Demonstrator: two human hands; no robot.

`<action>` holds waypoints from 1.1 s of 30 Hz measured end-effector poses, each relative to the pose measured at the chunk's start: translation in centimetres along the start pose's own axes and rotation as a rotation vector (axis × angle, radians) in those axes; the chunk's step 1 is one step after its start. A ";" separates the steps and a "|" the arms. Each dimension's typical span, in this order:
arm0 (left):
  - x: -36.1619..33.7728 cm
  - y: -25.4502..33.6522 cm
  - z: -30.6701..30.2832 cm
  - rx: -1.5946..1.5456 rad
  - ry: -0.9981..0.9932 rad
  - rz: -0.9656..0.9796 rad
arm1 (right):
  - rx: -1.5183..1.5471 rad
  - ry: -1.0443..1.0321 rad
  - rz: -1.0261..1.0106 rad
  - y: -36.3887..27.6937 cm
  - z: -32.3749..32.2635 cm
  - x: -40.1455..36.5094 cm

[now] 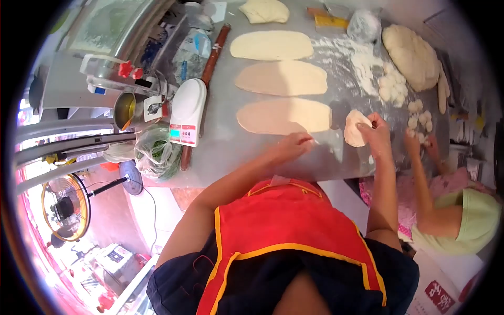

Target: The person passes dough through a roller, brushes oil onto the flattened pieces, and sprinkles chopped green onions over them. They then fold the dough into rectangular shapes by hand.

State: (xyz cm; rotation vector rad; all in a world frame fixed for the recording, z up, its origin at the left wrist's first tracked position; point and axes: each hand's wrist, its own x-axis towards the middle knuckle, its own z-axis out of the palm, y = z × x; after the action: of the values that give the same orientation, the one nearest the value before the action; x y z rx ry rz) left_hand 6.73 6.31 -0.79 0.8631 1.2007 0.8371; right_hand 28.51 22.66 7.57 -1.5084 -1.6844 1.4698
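My right hand (379,137) grips a small flat piece of dough (354,128) by its right side, above the metal table (220,163). My left hand (290,148) is closed, its fingers curled together just below the nearest rolled-out dough sheet (278,115); whether anything is between them I cannot make out. Beyond that lie a middle dough sheet (278,77) and a far dough sheet (270,45), all three long ovals set roughly parallel. Another piece of dough (264,10) rests at the table's far side.
A white kitchen scale (188,105) and rolling pin (218,52) stand left, beside a bag of greens (157,149). At right are a big dough mass (412,58), small dough pieces (392,86), scattered flour (362,60) and a co-worker's hands (422,144) at dough balls (419,116).
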 end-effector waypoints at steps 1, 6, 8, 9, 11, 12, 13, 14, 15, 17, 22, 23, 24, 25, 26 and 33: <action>0.4 0.4 0.2 -0.160 -0.082 -0.050 | -0.042 -0.013 -0.082 -2.0 0.4 0.9; 1.0 9.3 -6.2 -0.881 -0.170 0.010 | 0.260 -0.141 -0.258 -13.4 9.1 3.0; -0.4 13.4 -10.4 -1.038 -0.146 0.365 | 0.398 -0.214 -0.333 -18.4 13.8 3.8; -1.4 15.7 -13.6 -1.042 -0.150 0.567 | 0.519 -0.275 -0.335 -20.9 16.6 4.3; -5.3 19.8 -20.1 -0.925 0.080 0.700 | 0.678 -0.361 -0.450 -25.7 22.4 5.8; -6.8 20.8 -24.0 -0.798 -0.008 0.803 | 0.696 -0.454 -0.492 -27.5 24.6 6.9; -9.1 24.4 -25.5 -0.975 0.309 0.755 | 0.816 -0.623 -0.408 -29.9 26.3 6.5; -10.5 25.8 -29.1 -0.889 0.433 0.799 | 0.922 -0.730 -0.362 -31.7 28.0 6.4; -11.9 27.7 -32.5 -0.854 0.515 0.850 | 0.899 -0.721 -0.374 -32.8 29.0 6.1; -15.0 30.7 -38.8 -0.620 0.811 0.817 | 0.793 -0.680 -0.417 -33.1 30.0 6.0; -19.5 31.9 -50.4 1.227 1.621 0.060 | 0.360 -0.541 -0.345 -25.9 31.6 8.6; -19.6 31.5 -52.2 1.381 1.465 -0.066 | 0.332 -0.527 -0.325 -25.0 31.5 8.7; -19.6 31.0 -53.2 1.522 1.298 -0.188 | 0.303 -0.514 -0.308 -24.3 31.4 8.7; -19.7 30.9 -51.8 1.518 1.315 -0.161 | 0.273 -0.502 -0.288 -23.8 31.3 8.8; -19.7 31.5 -48.5 1.515 1.328 -0.134 | 0.273 -0.514 -0.266 -23.3 31.3 9.0; -18.1 30.1 -42.9 1.561 1.152 -0.099 | 0.335 -0.612 -0.241 -21.0 34.2 11.8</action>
State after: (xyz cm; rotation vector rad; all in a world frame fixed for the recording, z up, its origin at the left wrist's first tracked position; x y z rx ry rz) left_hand -40.96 8.03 27.54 1.5383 3.0228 0.0536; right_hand -13.17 22.68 11.03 -0.6855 -1.7324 2.0751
